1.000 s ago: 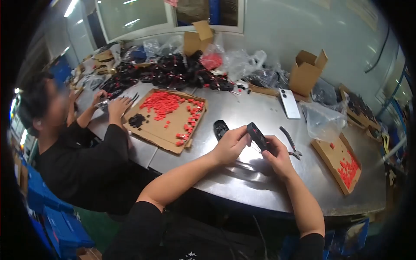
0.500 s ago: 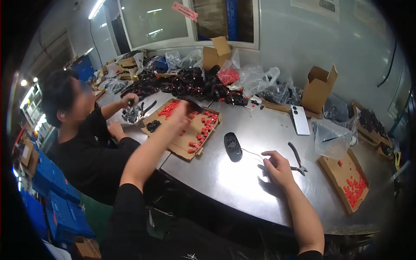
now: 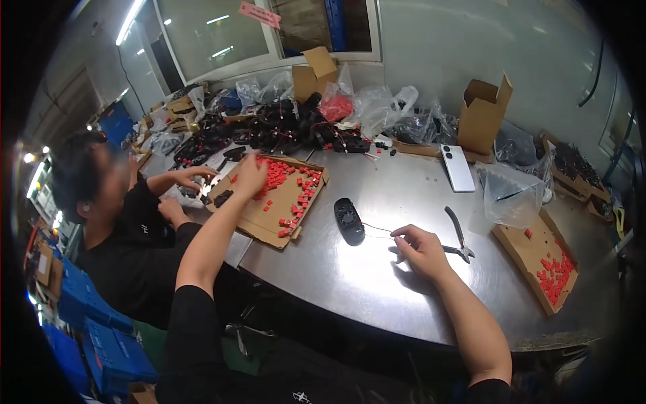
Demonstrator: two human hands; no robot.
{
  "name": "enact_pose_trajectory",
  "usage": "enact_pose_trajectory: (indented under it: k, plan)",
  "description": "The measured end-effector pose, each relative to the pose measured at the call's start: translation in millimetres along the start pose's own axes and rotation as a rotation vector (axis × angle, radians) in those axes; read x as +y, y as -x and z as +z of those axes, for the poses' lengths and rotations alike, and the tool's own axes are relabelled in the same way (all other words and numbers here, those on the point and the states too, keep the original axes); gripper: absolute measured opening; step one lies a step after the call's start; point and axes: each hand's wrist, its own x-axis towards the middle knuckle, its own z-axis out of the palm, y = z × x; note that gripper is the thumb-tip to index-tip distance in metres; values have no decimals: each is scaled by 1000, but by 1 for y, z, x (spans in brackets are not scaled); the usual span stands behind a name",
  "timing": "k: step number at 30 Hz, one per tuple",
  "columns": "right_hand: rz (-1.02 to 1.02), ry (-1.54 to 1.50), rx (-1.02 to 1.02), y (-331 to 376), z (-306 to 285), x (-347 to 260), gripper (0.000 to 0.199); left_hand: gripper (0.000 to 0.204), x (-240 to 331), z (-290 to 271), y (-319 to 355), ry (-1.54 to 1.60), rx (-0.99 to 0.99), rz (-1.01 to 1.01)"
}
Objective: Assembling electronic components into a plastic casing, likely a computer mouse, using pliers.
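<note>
My right hand (image 3: pixel 420 252) is above the metal table, thumb and forefinger pinched on the end of a thin wire (image 3: pixel 374 227). The wire runs left to a black oval plastic housing (image 3: pixel 349 222) with a round grille, lying on the table. My left hand (image 3: pixel 252 177) is over the far left part of a shallow cardboard tray (image 3: pixel 264 225), close to small red parts (image 3: pixel 276 176). The back of the hand hides its fingertips, so what they hold does not show. Just beyond it is a black part (image 3: pixel 234 154). Cutting pliers (image 3: pixel 460 237) lie right of my right hand.
A co-worker's hand (image 3: pixel 192 177) is left of my left hand. Black housings with wires (image 3: pixel 276 131) are heaped along the back. A white phone (image 3: pixel 457 168), an upright cardboard box (image 3: pixel 481 118), a plastic bag (image 3: pixel 511 196) and a second tray of red parts (image 3: pixel 523 252) are at the right.
My left hand has moved left across the tray; the dark part at it earlier no longer shows in its fingers. My right hand has closed on the wire. The co-worker's hand has shifted.
</note>
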Motion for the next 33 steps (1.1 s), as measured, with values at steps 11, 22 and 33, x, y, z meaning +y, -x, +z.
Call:
enact_pose_trajectory:
  k: [11,22,33]
  plan:
    - [-55,-1,-94,-7,10,-17,21,50,45,24,-84,-426,-250,-113]
    - [-5,-49,-96,-5,8,-12,20,61,74,45,-73,-529,-242,-236]
    - [-24,-118,-71,-7,10,-11,21,62,80,25,-66,-239,-131,-295]
